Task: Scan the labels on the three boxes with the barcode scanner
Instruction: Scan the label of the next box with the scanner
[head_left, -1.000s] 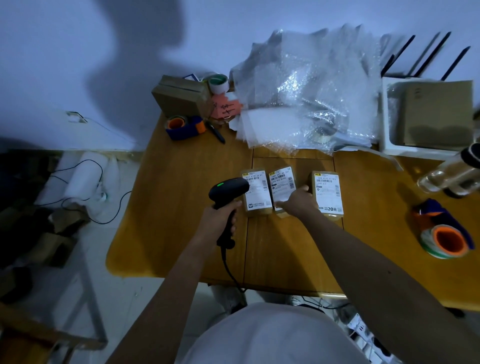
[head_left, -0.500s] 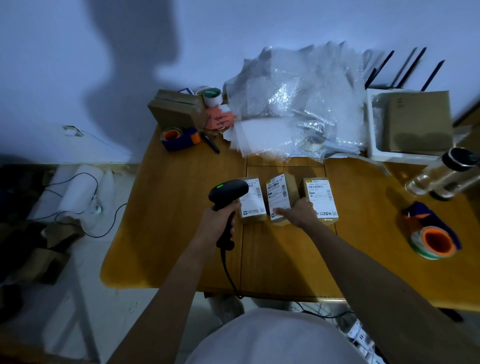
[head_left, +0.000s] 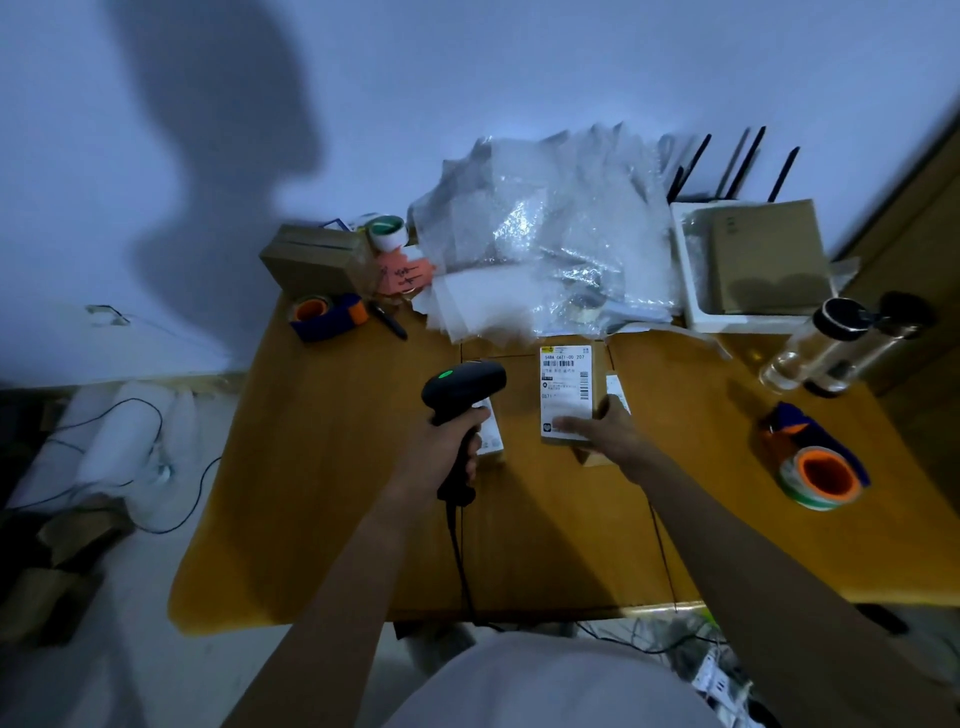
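My left hand (head_left: 449, 444) grips the handle of the black barcode scanner (head_left: 464, 387), whose green light shows on top. Its head hangs over the left box (head_left: 492, 436), of which only a strip of white label shows. My right hand (head_left: 605, 434) holds the middle box (head_left: 566, 387) raised off the wooden table (head_left: 322, 493), its white barcode label facing up. The right box (head_left: 614, 387) lies mostly hidden behind the middle box and my hand.
A heap of bubble wrap (head_left: 550, 249) fills the back of the table. A cardboard box (head_left: 317, 260) and a blue tape dispenser (head_left: 324, 314) stand at the back left. A white tray (head_left: 691, 296), two bottles (head_left: 831, 345) and an orange tape roll (head_left: 823, 475) sit on the right.
My right hand has taken the middle box and lifted it off the table, so its label looks larger. The scanner has stayed over the left box.
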